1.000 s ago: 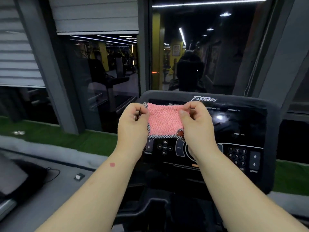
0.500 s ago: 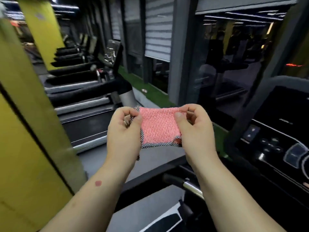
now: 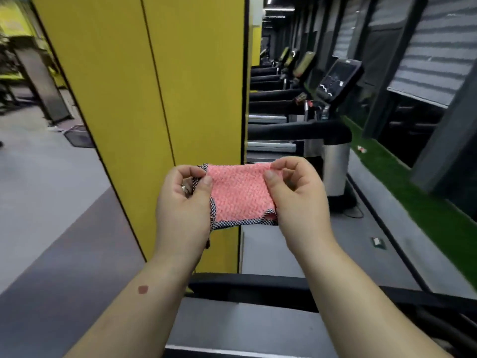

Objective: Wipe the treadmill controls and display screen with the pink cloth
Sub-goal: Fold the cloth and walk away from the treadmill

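Both hands pinched the pink cloth (image 3: 238, 193), stretched flat between them: left hand (image 3: 182, 202) hid one edge, right hand (image 3: 296, 200) the other; the distant treadmill console (image 3: 338, 81) was blurred.

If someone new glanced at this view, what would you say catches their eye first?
Most likely the pink cloth, stretched flat at centre between the left hand and right hand, each pinching a side. Just behind it rises a bright yellow pillar, and a row of treadmills runs away along the right.
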### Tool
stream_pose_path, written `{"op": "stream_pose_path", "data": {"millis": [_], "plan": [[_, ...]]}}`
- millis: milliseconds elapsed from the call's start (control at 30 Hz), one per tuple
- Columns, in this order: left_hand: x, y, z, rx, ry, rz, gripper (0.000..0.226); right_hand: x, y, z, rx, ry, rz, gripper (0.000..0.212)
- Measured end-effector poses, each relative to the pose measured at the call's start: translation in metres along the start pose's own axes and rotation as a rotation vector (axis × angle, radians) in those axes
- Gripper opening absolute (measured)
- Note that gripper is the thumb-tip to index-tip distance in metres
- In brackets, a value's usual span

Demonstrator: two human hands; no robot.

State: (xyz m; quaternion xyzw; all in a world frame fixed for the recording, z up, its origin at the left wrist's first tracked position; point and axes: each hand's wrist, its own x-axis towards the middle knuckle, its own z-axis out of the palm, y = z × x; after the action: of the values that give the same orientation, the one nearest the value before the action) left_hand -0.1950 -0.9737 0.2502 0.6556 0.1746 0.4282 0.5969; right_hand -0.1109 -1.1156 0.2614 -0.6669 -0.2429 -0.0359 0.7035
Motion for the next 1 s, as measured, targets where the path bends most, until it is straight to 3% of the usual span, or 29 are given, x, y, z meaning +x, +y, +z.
{"op": "stream_pose_path", "data": {"millis": [367,600,800,1000], "plan": [[0.033,-0.009,-0.239,0.174,0.417,0.01,0.012,-0.041,0.002,0.248,0.185,-0.367,0.022,0.012],[0.004,-0.007,-0.321,0.255,0.69,0.009,0.024,-0.079,0.004,0.34,0.293,-0.634,0.034,0.014],[-0.026,-0.001,-0.382,0.303,0.917,-0.026,0.018,-0.12,-0.003,0.409,0.348,-0.843,0.027,0.013],[-0.025,-0.003,-0.464,0.306,1.036,-0.034,0.014,-0.159,-0.008,0.496,0.325,-0.957,0.04,0.013]]}}
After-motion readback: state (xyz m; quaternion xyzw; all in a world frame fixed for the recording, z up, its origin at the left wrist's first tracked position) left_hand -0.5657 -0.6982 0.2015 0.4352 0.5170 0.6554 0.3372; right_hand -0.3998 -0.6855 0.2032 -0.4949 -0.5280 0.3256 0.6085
